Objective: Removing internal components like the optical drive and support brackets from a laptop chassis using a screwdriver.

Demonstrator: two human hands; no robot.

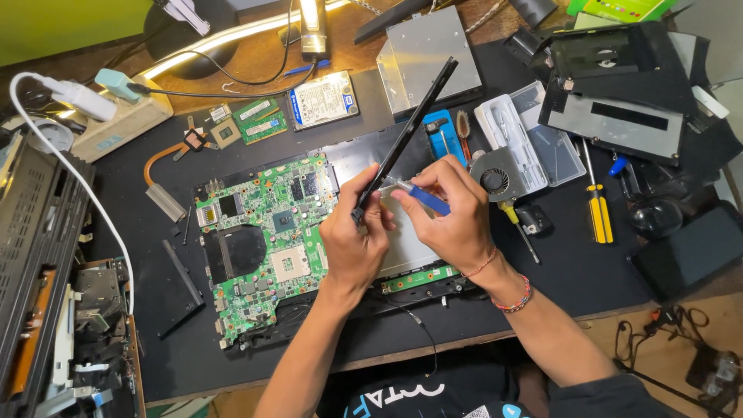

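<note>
Teardown advanced: green motherboard lies bare mid-surface | left hand closed around black strip | right hand pinching blue-handled screwdriver at strip; fastener work unfinished.

We are at an electronics repair workshop: a bare green motherboard, screwdrivers, memory sticks and a cooling fan crowd our worktop.

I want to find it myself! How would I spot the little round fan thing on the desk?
Start at the big green circuit board on the black mat. Go right, past the right hand with the blue-handled tool. Beside the clear tool case sits the fan: a grey box, the only thing with a round bladed hole.
</note>
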